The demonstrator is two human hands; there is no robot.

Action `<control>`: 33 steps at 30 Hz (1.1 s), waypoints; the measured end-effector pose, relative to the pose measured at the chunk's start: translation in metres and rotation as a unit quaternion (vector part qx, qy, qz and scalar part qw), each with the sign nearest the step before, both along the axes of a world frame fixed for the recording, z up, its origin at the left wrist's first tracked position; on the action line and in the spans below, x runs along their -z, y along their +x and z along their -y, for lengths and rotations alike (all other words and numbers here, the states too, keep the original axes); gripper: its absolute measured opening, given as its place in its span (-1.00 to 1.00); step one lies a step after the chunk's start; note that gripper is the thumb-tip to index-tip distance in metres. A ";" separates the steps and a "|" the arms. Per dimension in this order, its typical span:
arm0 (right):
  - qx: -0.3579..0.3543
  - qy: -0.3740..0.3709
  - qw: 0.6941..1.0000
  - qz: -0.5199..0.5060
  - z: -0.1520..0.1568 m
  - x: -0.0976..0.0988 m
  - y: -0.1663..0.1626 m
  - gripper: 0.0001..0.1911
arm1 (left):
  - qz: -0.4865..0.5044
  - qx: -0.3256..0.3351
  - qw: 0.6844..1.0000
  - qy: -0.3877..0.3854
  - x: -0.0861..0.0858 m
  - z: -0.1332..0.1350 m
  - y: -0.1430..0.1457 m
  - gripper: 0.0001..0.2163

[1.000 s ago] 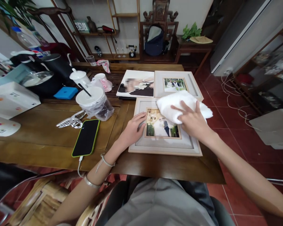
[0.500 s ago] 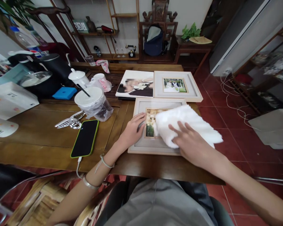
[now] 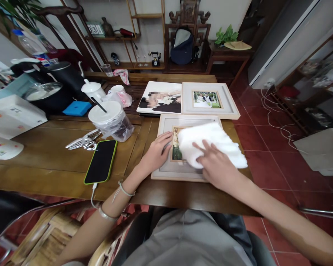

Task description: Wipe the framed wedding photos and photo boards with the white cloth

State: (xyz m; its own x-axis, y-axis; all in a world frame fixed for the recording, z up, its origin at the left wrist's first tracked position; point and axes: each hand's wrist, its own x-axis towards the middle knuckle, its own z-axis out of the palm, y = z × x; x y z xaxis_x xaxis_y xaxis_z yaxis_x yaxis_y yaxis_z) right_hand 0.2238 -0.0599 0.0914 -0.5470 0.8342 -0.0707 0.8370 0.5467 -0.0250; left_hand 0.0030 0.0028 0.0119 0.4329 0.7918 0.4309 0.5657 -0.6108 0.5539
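A picture frame (image 3: 166, 171) with a pale wooden border, grey mat and small photo lies flat near the table's front edge. Across its right part, hiding much of the photo, is a folded white towel (image 3: 199, 136). My right hand (image 3: 218, 164) presses on the towel and holds it, some fingers stretched over its top and the thumb out of sight. My left hand (image 3: 157, 151) rests on the frame's left side, fingers extended, with nothing in them. Behind lie a second framed photo (image 3: 207, 99) and a white-edged photo panel (image 3: 159, 98).
Left on the wooden table (image 3: 52, 168) are a charging phone (image 3: 101, 162), metal clippers (image 3: 84, 140), a bagged cup with a straw (image 3: 109, 120) and a blue box (image 3: 77, 108). Farther left stand a black pot (image 3: 48, 101) and a white carton (image 3: 13, 118). Red floor tiles lie beyond the table's right edge.
My right hand and the white towel have slid left across the frame, covering more of the photo. My left hand stays at the frame's left side.
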 end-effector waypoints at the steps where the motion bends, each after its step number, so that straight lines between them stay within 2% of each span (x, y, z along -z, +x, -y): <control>1: 0.019 0.024 1.000 0.001 -0.011 0.005 0.004 -0.65 | 0.004 0.000 1.000 0.002 0.001 0.000 0.000 -0.70; 6: 0.079 0.135 0.988 0.011 -0.074 0.014 0.010 -0.64 | 0.016 0.004 1.000 0.001 0.002 -0.001 0.000 -0.71; 10: 0.081 0.119 0.988 0.050 -0.101 0.013 0.003 -0.63 | 0.016 0.009 1.000 0.001 0.002 -0.001 0.000 -0.71; 13: 0.060 0.089 0.992 0.061 -0.086 0.013 -0.006 -0.64 | 0.009 0.007 1.000 -0.002 0.001 -0.001 0.001 -0.70; 16: 0.025 0.046 0.996 0.075 -0.047 0.006 -0.014 -0.66 | 0.003 0.006 1.000 -0.005 0.001 0.000 0.002 -0.69; 21: -0.059 -0.058 0.993 0.079 0.020 -0.021 -0.015 -0.68 | 0.001 -0.003 1.000 -0.014 -0.001 0.001 0.003 -0.68; 25: -0.089 -0.081 0.992 0.023 0.052 -0.038 -0.006 -0.73 | -0.004 -0.001 1.000 -0.017 -0.003 0.002 0.002 -0.68; 29: -0.066 -0.072 0.995 -0.015 0.057 -0.035 -0.004 -0.74 | -0.001 0.000 1.000 -0.017 -0.003 0.002 0.002 -0.68; 33: 0.006 -0.037 0.999 0.017 0.027 -0.019 -0.007 -0.62 | -0.002 0.002 1.000 -0.016 -0.002 0.001 0.002 -0.67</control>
